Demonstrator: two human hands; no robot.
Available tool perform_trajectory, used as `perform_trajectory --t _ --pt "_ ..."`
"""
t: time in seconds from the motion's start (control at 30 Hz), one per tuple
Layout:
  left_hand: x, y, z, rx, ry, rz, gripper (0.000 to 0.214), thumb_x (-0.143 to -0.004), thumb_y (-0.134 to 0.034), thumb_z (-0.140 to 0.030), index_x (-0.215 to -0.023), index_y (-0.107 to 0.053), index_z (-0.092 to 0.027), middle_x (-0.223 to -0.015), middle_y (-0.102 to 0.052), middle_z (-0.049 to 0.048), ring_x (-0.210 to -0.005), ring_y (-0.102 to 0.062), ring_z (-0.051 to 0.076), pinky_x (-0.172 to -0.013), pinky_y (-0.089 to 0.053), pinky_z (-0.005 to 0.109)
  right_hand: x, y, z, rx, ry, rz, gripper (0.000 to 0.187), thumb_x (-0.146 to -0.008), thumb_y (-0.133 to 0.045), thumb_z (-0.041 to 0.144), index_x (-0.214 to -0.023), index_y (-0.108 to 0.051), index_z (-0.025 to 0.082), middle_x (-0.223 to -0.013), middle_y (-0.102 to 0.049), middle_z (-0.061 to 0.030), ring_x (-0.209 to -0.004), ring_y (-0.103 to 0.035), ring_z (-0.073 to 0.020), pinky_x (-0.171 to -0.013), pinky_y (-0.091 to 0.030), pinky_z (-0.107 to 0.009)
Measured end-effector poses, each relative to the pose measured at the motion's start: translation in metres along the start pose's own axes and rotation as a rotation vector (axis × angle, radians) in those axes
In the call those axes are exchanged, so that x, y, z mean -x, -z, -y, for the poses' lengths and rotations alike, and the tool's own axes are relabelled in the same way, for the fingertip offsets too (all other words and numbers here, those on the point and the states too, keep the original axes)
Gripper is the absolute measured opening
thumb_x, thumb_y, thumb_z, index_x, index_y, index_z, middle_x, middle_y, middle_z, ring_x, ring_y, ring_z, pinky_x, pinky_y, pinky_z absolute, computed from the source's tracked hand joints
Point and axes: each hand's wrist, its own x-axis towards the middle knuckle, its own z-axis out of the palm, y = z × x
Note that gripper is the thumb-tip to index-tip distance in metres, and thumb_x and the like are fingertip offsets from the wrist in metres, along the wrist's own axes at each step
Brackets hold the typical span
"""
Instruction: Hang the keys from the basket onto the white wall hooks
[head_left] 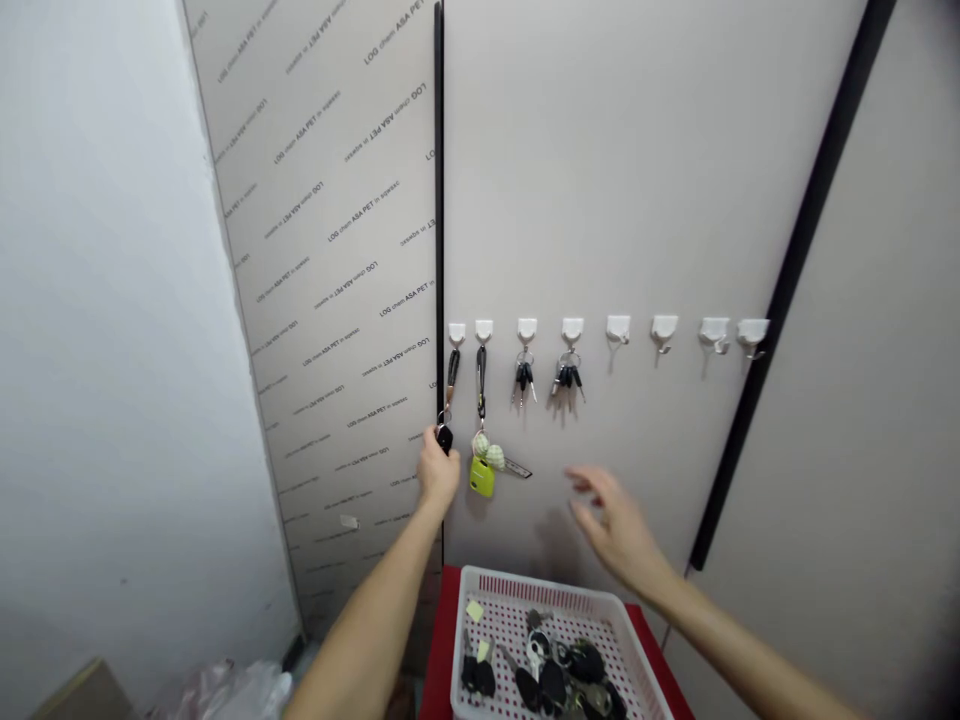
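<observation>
My left hand [439, 470] is closed around a black key fob [445, 438], which hangs by a dark strap [453, 372] from the leftmost white hook [457, 333]. Beside it, a second dark strap [481, 380] carries a yellow-green tag [482, 477] and pale green balls [487, 450]. Two bunches of keys, a smaller one [524, 378] and a fuller one [568, 380], hang on the hooks further right. My right hand [611, 520], slightly blurred, is in the air before the panel with its fingers apart and nothing in them.
Below the hooks, a white perforated basket [551, 583] with several keys and fobs sits on a red surface [441, 640]. Further hooks [664, 330] on the right bear nothing. Clear plastic bags [225, 690] and a cardboard box [86, 692] lie at lower left.
</observation>
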Motion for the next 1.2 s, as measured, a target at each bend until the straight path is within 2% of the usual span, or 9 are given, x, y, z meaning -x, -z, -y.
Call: perform_trajectory --t 0.1,0.17,0.3,0.43,0.57,0.7,0.9,1.03,1.2 --pt "0.003 0.012 -0.004 0.35 0.075 0.166 0.037 -0.054 -0.047 -0.009 -0.089 -0.037 -0.018 -0.074 -0.048 0.0007 -0.066 -0.046 0.011 -0.057 -0.035 0.021 0.041 -0.021 -0.015 -0.054 -0.056 0.396 0.022 -0.065 -0.036 0.024 -0.078 -0.052 0.016 -0.073 -0.054 -0.0044 -0.065 -0.049 -0.0137 -0.064 -0.038 -0.028" --pt "0.008 0.02 -0.008 0.6 0.106 0.326 0.036 -0.053 -0.051 -0.012 -0.085 -0.037 -0.019 -0.066 -0.045 -0.0031 -0.053 -0.042 0.006 -0.047 -0.032 0.017 0.045 -0.033 -0.016 -0.122 -0.112 0.474 0.023 -0.065 -0.037 0.025 -0.079 -0.053 0.016 -0.076 -0.056 -0.0053 -0.067 -0.05 -0.0142 -0.066 -0.038 -0.029" --pt "0.015 0.033 -0.013 1.025 0.246 0.577 0.024 -0.055 -0.05 -0.019 -0.076 -0.039 -0.018 -0.05 -0.034 -0.0072 -0.037 -0.029 0.002 -0.035 -0.02 0.014 -0.001 -0.06 0.006 -0.326 -0.264 0.297 0.04 -0.061 -0.043 0.032 -0.095 -0.045 0.01 -0.093 -0.053 -0.0114 -0.083 -0.049 -0.0161 -0.074 -0.036 -0.027" --pt "0.017 0.045 -0.013 1.273 0.397 0.746 0.022 -0.06 -0.043 -0.027 -0.077 -0.044 -0.014 -0.053 -0.039 -0.0034 -0.042 -0.036 0.004 -0.039 -0.027 0.015 -0.051 -0.098 0.034 -0.366 -0.351 0.144 0.041 -0.055 -0.05 0.033 -0.09 -0.046 0.011 -0.086 -0.055 -0.0107 -0.079 -0.05 -0.019 -0.069 -0.038 -0.03" --pt "0.013 0.053 -0.009 1.232 0.439 0.702 0.025 -0.063 -0.042 -0.031 -0.079 -0.046 -0.012 -0.055 -0.043 -0.0012 -0.045 -0.04 0.005 -0.042 -0.031 0.017 -0.059 -0.123 0.046 -0.518 -0.396 -0.032 0.03 -0.055 -0.049 0.031 -0.079 -0.046 0.014 -0.076 -0.056 -0.0063 -0.07 -0.051 -0.0178 -0.064 -0.038 -0.031" --pt "0.011 0.056 -0.004 1.037 0.418 0.535 0.024 -0.059 -0.052 -0.025 -0.079 -0.046 -0.013 -0.054 -0.044 -0.003 -0.044 -0.041 0.003 -0.041 -0.031 0.015 -0.042 -0.111 0.056 -1.005 -0.366 0.013 0.03 -0.057 -0.049 0.033 -0.081 -0.043 0.016 -0.075 -0.055 -0.0025 -0.064 -0.05 -0.0129 -0.055 -0.041 -0.025" --pt "0.022 0.054 -0.008 0.974 0.365 0.675 0.036 -0.053 -0.058 -0.019 -0.087 -0.045 -0.013 -0.057 -0.048 -0.003 -0.049 -0.045 0.004 -0.048 -0.035 0.017 -0.027 -0.076 0.078 -1.241 -0.404 0.145 0.029 -0.056 -0.055 0.031 -0.081 -0.046 0.017 -0.071 -0.056 0.0002 -0.056 -0.05 -0.0102 -0.049 -0.039 -0.021" --pt "0.027 0.058 -0.014 0.994 0.332 0.753 0.04 -0.051 -0.06 -0.015 -0.088 -0.045 -0.014 -0.067 -0.051 -0.0005 -0.059 -0.049 0.007 -0.056 -0.038 0.019 -0.026 -0.073 0.084 -1.338 -0.468 0.132 0.025 -0.058 -0.054 0.032 -0.077 -0.047 0.017 -0.064 -0.056 0.0022 -0.052 -0.048 -0.0081 -0.045 -0.036 -0.019" --pt "0.03 0.064 -0.022 0.966 0.245 0.779 0.034 -0.051 -0.059 -0.012 -0.082 -0.047 -0.013 -0.064 -0.05 -0.0019 -0.054 -0.046 0.005 -0.05 -0.036 0.016 -0.023 -0.077 0.091 -1.495 -0.634 0.215 0.022 -0.063 -0.048 0.036 -0.074 -0.046 0.017 -0.045 -0.046 0.0057 -0.035 -0.038 -0.0048 -0.032 -0.026 -0.016"
